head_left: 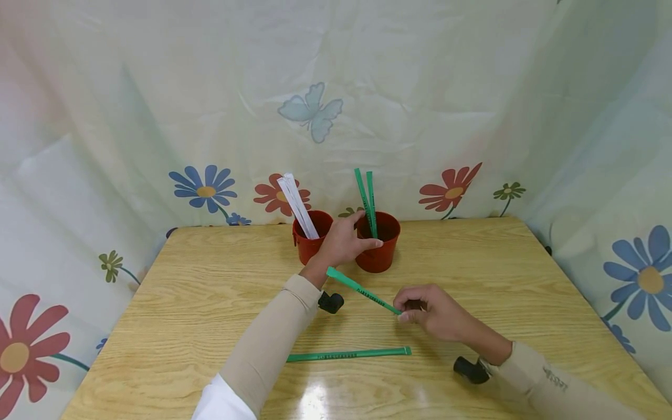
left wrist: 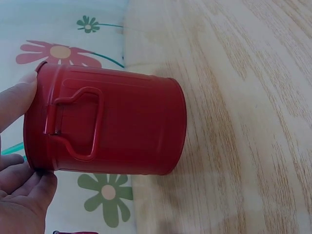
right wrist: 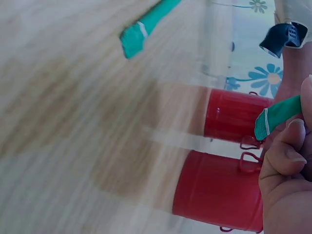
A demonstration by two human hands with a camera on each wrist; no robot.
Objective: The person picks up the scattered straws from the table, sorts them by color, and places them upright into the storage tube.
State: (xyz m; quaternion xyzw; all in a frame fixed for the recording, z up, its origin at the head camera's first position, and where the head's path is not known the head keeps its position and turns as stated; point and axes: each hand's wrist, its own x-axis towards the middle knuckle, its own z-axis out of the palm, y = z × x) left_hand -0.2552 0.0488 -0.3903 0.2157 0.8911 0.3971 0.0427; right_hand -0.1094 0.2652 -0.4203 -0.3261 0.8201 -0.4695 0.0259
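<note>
My left hand (head_left: 343,238) holds the right-hand red bucket (head_left: 379,256) by its rim, thumb on one side and fingers on the other. The left wrist view shows this bucket (left wrist: 122,122) with its wire handle folded against the wall. Two long thin green packets (head_left: 370,201) stand in it, leaning left. Lower right, my right hand (head_left: 438,312) pinches one end of another green packet (head_left: 362,290), printed with dark lettering; its far end points up and left. In the right wrist view, an end of this packet (right wrist: 278,117) juts from the fingers.
A second red bucket (head_left: 308,249) stands to the left, with several white packets (head_left: 298,204) in it. One more green packet (head_left: 352,353) lies across the table (head_left: 210,326) near the front. Behind hangs a flowered curtain (head_left: 394,105). Black cameras (head_left: 331,303) sit at both wrists.
</note>
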